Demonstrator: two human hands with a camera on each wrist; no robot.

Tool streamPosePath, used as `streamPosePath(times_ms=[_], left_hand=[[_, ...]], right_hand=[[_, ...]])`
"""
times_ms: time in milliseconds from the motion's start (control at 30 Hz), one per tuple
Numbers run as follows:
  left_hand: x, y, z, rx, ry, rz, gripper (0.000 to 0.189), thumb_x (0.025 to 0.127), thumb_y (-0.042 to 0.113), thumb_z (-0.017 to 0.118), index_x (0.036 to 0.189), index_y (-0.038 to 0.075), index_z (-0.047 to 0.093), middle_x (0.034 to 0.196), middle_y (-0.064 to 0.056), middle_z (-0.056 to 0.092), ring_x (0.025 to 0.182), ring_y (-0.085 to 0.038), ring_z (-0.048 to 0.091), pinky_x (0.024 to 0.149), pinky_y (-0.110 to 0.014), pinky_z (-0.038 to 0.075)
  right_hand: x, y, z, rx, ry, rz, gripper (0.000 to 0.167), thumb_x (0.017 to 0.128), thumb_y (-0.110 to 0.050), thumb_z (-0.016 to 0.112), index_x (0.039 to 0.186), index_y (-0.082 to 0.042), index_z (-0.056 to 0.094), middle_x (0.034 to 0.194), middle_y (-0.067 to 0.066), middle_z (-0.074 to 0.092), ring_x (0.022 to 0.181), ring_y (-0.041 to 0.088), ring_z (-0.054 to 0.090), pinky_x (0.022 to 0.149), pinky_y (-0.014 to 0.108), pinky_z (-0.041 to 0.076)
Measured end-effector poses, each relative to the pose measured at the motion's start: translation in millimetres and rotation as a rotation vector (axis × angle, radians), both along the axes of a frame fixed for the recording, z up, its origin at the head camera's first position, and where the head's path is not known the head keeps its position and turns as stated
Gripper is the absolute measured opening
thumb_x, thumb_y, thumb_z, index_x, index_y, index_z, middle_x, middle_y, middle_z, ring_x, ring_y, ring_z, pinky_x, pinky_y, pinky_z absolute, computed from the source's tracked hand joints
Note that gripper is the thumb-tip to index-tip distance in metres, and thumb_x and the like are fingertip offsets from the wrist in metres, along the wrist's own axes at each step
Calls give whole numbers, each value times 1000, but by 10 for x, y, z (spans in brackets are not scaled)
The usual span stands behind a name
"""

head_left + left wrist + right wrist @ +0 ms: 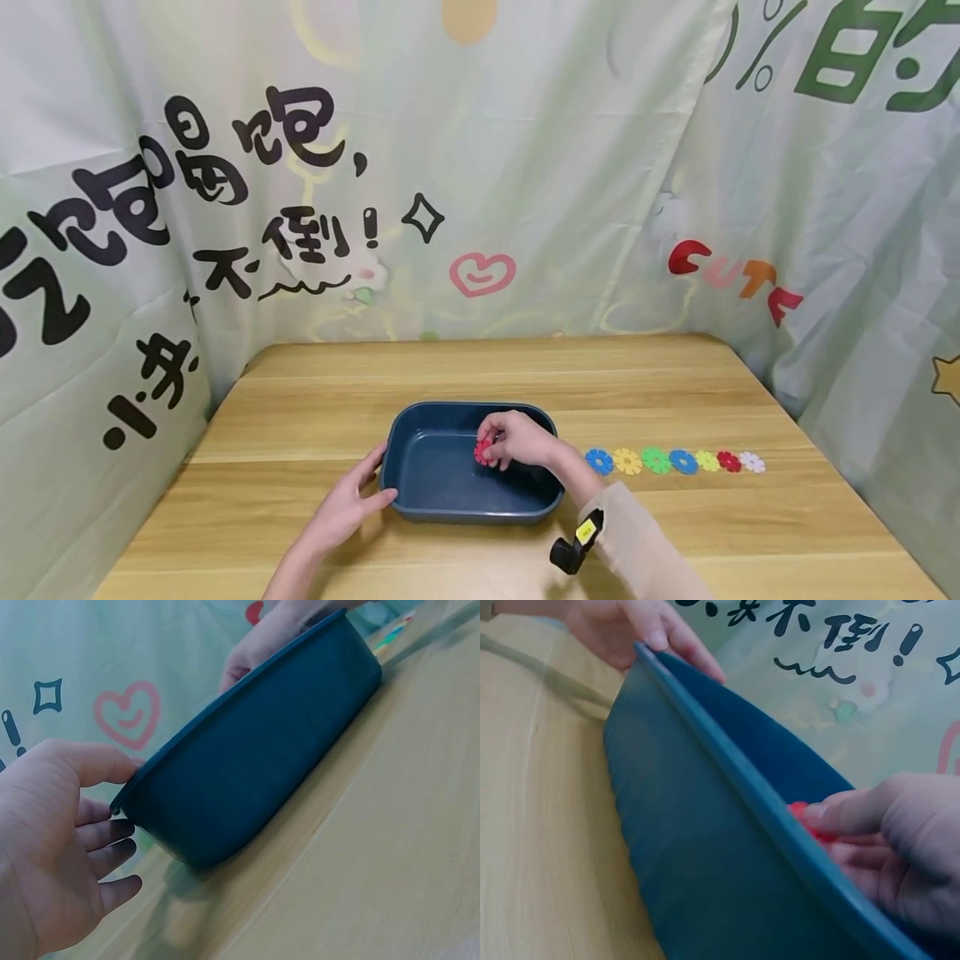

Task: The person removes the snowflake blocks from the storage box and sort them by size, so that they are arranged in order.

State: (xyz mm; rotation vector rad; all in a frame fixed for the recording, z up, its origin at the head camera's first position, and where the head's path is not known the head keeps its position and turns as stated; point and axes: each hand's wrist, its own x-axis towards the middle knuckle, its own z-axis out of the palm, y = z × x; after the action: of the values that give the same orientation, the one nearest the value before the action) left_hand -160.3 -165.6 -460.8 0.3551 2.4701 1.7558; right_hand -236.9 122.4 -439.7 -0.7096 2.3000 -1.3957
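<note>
A dark blue rectangular basin [431, 518] stands on the wooden table. At its left end my left hand [347, 506] holds the rim, thumb on the edge and the other fingers along the outer wall. Inside the basin, my right hand [521, 437] pinches a red flower-shaped disc [482, 452] between thumb and fingers, above the basin floor. From the right wrist, only part of the red disc [810, 820] shows past the thumb, behind the near rim.
Right of the basin lies a row of flower-shaped discs, among them a blue disc [598, 462], a yellow disc [627, 462], a green disc [656, 461] and a white disc [752, 462]. A printed curtain [480, 167] hangs behind the table [300, 392].
</note>
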Motion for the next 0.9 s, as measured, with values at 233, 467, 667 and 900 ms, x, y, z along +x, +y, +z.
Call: streamPosePath(times_ms=[233,467,667,900], left_hand=[[15,-22,-1,-16,-19,12,68,84,11,68,141,-1,34,143,-26,32,130,-42,32,104,-52,29],[11,-11,-17,-31,-20,14,68,84,11,68,141,-2,33,143,-25,32,129,-43,33,103,-53,30],[5,-7,-28,-31,-26,22,69,83,9,68,142,-2,33,144,-25,32,129,-43,32,104,-54,28],[3,-3,-1,-36,-25,15,67,84,9,67,142,2,35,145,-24,30,129,-43,32,105,-53,27]], right_hand=[[-8,43,72,-180,-32,-78,16,87,2,60,101,9,57,83,13,57,71,34,62,59,39,56],[-29,185,148,-273,-8,-192,23,87,2,60,106,13,54,82,10,58,62,17,61,53,27,53],[-41,429,211,-411,-39,-316,27,86,6,58,109,18,49,83,9,63,60,14,61,56,26,55],[-11,886,274,-514,-76,-457,33,87,9,54,115,23,41,83,4,59,64,12,60,59,23,54]])
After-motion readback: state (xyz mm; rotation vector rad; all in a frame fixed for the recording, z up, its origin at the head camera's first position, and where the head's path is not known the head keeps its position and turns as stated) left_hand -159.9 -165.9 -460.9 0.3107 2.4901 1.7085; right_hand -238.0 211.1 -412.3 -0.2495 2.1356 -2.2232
